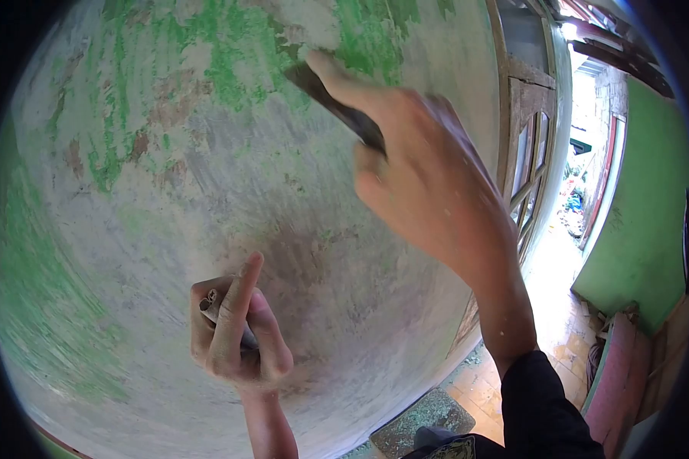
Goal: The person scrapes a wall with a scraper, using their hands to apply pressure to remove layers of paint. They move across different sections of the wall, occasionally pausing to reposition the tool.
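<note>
My right hand (429, 161) holds a dark flat scraper (333, 103), its index finger stretched along the tool toward the blade. The blade's edge lies at the patchy green paint on the wall (268, 168). Lower down, my left hand (241, 329) is closed around a greyish rolled piece (210, 304), whose open end shows between the fingers; the rest of it is hidden in the palm. Bare grey and whitish plaster surrounds both hands, with streaks of green above and at the left.
A wooden door frame with glass panes (524, 153) stands right of the wall, beside a bright opening. Further right are a green wall (635, 206) and a pinkish curved object (620, 375). A square slab with green flakes (425, 421) lies on the tiled floor (486, 390).
</note>
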Tool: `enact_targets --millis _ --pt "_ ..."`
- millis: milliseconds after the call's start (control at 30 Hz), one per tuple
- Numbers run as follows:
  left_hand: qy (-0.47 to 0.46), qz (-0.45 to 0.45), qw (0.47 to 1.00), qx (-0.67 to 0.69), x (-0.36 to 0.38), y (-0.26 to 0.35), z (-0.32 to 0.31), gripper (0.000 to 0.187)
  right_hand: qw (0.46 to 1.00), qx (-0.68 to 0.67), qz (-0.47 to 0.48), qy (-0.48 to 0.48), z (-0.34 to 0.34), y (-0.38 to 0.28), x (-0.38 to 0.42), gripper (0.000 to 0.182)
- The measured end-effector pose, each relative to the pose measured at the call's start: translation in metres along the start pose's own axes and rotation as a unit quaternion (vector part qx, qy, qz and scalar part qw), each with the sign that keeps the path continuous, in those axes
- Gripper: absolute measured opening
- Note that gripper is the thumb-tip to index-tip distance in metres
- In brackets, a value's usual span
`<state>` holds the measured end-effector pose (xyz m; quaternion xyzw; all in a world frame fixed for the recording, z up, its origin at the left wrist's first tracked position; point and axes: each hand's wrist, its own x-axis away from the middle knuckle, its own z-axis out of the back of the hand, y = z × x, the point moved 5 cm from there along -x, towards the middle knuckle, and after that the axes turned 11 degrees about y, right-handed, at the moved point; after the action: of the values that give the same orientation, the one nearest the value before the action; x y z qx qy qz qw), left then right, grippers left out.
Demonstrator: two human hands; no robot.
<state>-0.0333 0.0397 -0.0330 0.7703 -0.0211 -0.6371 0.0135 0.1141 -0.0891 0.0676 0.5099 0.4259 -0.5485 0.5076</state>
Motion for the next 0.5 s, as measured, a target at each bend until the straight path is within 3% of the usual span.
enact_targets --millis 100,167,200,267,500 --pt "0.025 -0.028 0.999 0.018 -0.0021 0.0031 0.0020 0.042 0.997 -0.010 0.028 0.065 0.0038 -0.0023 -0.0042 0.052" --pt "0.005 0.002 1.000 0.002 -0.0014 0.0007 0.0027 0.035 1.000 -0.002 -0.018 -0.018 0.0001 -0.0015 0.0012 0.047" --pt "0.006 0.002 1.000 0.003 -0.0010 0.0001 0.0036 0.035 1.000 -0.001 -0.017 -0.017 0.0003 -0.0032 0.0017 0.047" --pt "0.007 0.001 1.000 0.017 0.0009 -0.0006 0.0036 0.035 0.998 -0.013 -0.058 0.006 0.0027 -0.0003 0.0040 0.064" --pt "-0.004 0.011 1.000 0.020 0.0011 -0.0020 0.0061 0.035 0.997 0.011 -0.071 -0.026 -0.0012 -0.0034 -0.0003 0.063"
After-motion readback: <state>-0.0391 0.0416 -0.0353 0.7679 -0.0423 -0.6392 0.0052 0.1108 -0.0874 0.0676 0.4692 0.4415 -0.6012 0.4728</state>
